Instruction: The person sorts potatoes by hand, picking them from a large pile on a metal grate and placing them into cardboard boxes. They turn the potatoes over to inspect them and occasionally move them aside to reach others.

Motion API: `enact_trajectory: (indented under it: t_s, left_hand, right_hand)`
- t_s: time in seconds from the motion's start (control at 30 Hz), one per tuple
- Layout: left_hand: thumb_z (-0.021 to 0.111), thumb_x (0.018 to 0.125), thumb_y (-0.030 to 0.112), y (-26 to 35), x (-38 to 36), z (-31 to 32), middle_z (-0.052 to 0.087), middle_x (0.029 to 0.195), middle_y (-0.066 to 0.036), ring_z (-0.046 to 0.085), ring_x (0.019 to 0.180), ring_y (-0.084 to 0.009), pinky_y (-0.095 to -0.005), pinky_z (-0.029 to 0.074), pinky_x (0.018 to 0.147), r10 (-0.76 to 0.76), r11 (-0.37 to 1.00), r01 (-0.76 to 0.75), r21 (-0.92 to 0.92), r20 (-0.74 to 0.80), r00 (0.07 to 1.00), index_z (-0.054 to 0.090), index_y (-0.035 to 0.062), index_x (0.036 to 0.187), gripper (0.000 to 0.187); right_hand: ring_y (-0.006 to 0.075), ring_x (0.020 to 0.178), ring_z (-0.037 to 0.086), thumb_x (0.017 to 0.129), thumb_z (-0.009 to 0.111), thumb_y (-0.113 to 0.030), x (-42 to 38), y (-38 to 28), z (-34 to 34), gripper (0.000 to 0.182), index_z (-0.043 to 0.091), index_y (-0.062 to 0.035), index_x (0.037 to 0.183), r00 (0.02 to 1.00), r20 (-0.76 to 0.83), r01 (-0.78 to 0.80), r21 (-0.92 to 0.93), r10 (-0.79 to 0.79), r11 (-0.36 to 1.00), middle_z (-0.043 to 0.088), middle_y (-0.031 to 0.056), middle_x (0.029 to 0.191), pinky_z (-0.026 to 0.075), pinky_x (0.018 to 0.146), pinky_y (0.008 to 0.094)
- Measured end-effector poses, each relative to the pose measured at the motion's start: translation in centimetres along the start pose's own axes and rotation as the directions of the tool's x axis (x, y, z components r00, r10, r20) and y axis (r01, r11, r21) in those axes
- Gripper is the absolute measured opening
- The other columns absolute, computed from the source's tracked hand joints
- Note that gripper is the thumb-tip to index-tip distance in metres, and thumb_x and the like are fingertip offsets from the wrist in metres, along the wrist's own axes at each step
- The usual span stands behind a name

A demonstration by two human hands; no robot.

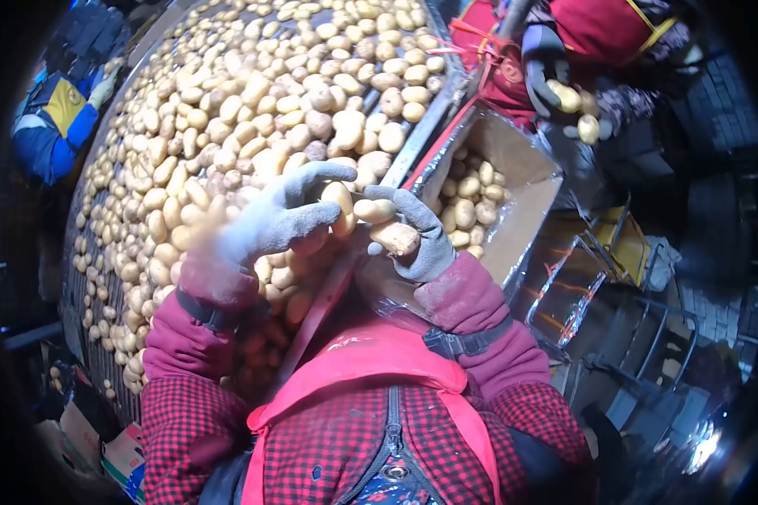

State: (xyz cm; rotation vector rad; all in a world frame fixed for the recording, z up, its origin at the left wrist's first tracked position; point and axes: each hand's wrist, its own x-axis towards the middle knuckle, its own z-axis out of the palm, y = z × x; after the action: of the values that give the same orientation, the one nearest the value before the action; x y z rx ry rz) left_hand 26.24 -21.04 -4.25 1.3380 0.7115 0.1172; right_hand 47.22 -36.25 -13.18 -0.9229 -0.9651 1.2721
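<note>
Both my hands wear grey work gloves and meet in front of my chest, above the near edge of the sorting table. My left hand pinches a long yellow potato between thumb and fingers. Close beside it, my right hand is closed around two potatoes: a smooth one and a larger, rougher one with a pale patch. The inner sides of the fingers are partly hidden by the potatoes. Beneath and beyond my left hand, a thick layer of loose potatoes covers the table.
A plastic-lined box partly filled with potatoes stands right of the table's metal edge. At upper right a co-worker's gloved hand is near several potatoes. Another person in blue stands at far left. A metal-framed cart is at right.
</note>
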Motion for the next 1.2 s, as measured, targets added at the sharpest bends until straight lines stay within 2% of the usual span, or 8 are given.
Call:
enact_trajectory:
  t_s: [0.67, 0.73, 0.77, 0.8, 0.93, 1.13, 1.17, 1.2]
  left_hand:
    - [0.071, 0.104, 0.022, 2.1, 6.9, 14.6, 0.067, 0.123, -0.003, 0.061, 0.105, -0.0114, -0.0284, 0.052, 0.094, -0.038, 0.994, -0.011, 0.111, 0.431, 0.902, 0.05, 0.0012, 0.152, 0.057]
    - [0.076, 0.1, 0.026, 0.6, 7.9, 15.2, 0.057, 0.144, -0.005, 0.054, 0.127, -0.0143, -0.0309, 0.046, 0.108, -0.029, 0.995, -0.022, 0.1, 0.475, 0.879, 0.048, 0.002, 0.154, 0.066]
    - [0.074, 0.1, 0.02, -0.5, 8.9, 16.3, 0.068, 0.102, -0.001, 0.053, 0.07, -0.0051, -0.0221, 0.044, 0.062, 0.228, 0.936, -0.325, 0.133, 0.472, 0.851, 0.055, 0.0052, 0.148, 0.054]
    - [0.075, 0.1, 0.019, -0.7, 8.9, 16.0, 0.069, 0.109, -0.002, 0.058, 0.082, -0.0078, -0.0256, 0.048, 0.074, 0.07, 0.984, -0.138, 0.111, 0.472, 0.879, 0.057, 0.0042, 0.145, 0.051]
    - [0.072, 0.101, 0.019, -3.4, 9.1, 17.7, 0.071, 0.122, -0.008, 0.067, 0.11, -0.0175, -0.0355, 0.053, 0.099, 0.044, 0.986, 0.031, -0.165, 0.432, 0.901, 0.063, 0.0033, 0.135, 0.038]
    - [0.071, 0.099, 0.017, -2.9, 9.7, 20.8, 0.072, 0.114, -0.013, 0.072, 0.095, -0.0211, -0.0339, 0.06, 0.079, 0.008, 0.976, 0.078, -0.204, 0.386, 0.922, 0.058, 0.0019, 0.139, 0.045]
    - [0.071, 0.099, 0.016, -2.7, 10.2, 20.3, 0.071, 0.117, -0.014, 0.073, 0.1, -0.0229, -0.0361, 0.061, 0.084, 0.004, 0.978, 0.083, -0.193, 0.415, 0.91, 0.058, 0.0013, 0.139, 0.045]
    - [0.07, 0.099, 0.016, -3.1, 10.7, 19.8, 0.072, 0.117, -0.013, 0.072, 0.099, -0.0216, -0.0335, 0.06, 0.083, -0.022, 0.977, 0.111, -0.184, 0.431, 0.902, 0.058, 0.0014, 0.14, 0.045]
  right_hand:
    - [0.0217, 0.123, 0.064, 0.105, 0.061, -0.042, -10.5, -4.3, -5.5, 0.056, 0.056, -0.0045, 0.146, 0.933, -0.157, -0.069, 0.805, 0.323, 0.59, 0.065, 0.0102, 0.135, 0.051, 0.111, 0.0374]
    - [0.0196, 0.128, 0.06, 0.105, 0.058, -0.039, -10.9, -3.5, -5.9, 0.056, 0.056, -0.0029, 0.147, 0.94, -0.241, -0.02, 0.669, 0.243, 0.743, 0.064, 0.0102, 0.137, 0.048, 0.111, 0.0358]
    - [0.0189, 0.13, 0.058, 0.105, 0.057, -0.038, -11.3, -3.4, -6.2, 0.056, 0.055, -0.0023, 0.148, 0.937, -0.281, -0.005, 0.582, 0.208, 0.813, 0.063, 0.01, 0.137, 0.046, 0.112, 0.0351]
    - [0.0187, 0.137, 0.052, 0.104, 0.057, -0.038, -11.9, -3.0, -6.7, 0.057, 0.054, -0.001, 0.149, 0.955, -0.224, -0.027, 0.587, 0.194, 0.809, 0.061, 0.0101, 0.141, 0.04, 0.117, 0.0366]
    - [0.0032, 0.055, 0.036, 0.099, 0.066, -0.044, -14.9, -2.6, -7.5, 0.064, 0.055, -0.0072, 0.15, 0.865, -0.374, -0.057, 0.59, 0.335, 0.805, 0.059, -0.0045, 0.086, 0.026, 0.049, 0.0197]
    - [0.009, 0.089, 0.065, 0.101, 0.067, -0.025, -18.9, -3.9, -8.8, 0.047, 0.061, -0.0116, 0.146, 0.736, -0.564, 0.122, 0.654, 0.374, 0.747, 0.067, 0.0035, 0.116, 0.054, 0.073, 0.0173]
    - [0.0178, 0.11, 0.069, 0.098, 0.066, -0.005, -20.7, -2.6, -10.0, 0.05, 0.058, -0.0117, 0.147, 0.787, -0.617, -0.087, -0.11, 0.0, 0.99, 0.065, 0.0074, 0.132, 0.06, 0.09, 0.028]
    - [0.0183, 0.11, 0.069, 0.097, 0.064, 0.002, -22.0, -1.1, -10.8, 0.054, 0.057, -0.0118, 0.149, 0.799, -0.601, 0.04, 0.072, 0.011, 0.997, 0.065, 0.008, 0.133, 0.06, 0.088, 0.0301]
